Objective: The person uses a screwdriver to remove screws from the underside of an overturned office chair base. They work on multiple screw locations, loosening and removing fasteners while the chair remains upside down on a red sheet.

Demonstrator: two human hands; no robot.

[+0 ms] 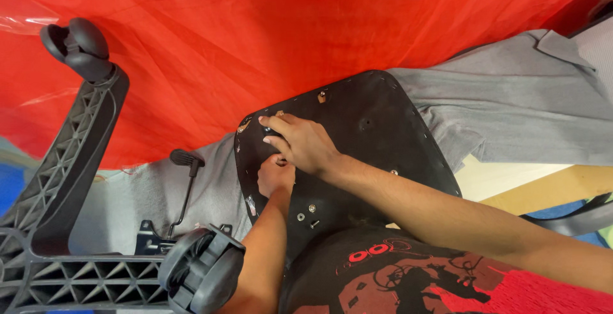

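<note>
The fingers (273, 129) of the right hand (303, 145) are pressed onto the black seat pan (377, 129), pinching a small fastener. The left hand (276, 177) is curled directly beneath, touching it; what it grips cannot be told.

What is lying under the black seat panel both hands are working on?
Grey fabric spreads out from under the black seat panel on both sides, over a red sheet. The right hand and left hand rest on the panel. What lies directly beneath it is covered.

Head view, downward (close overhead).
</note>
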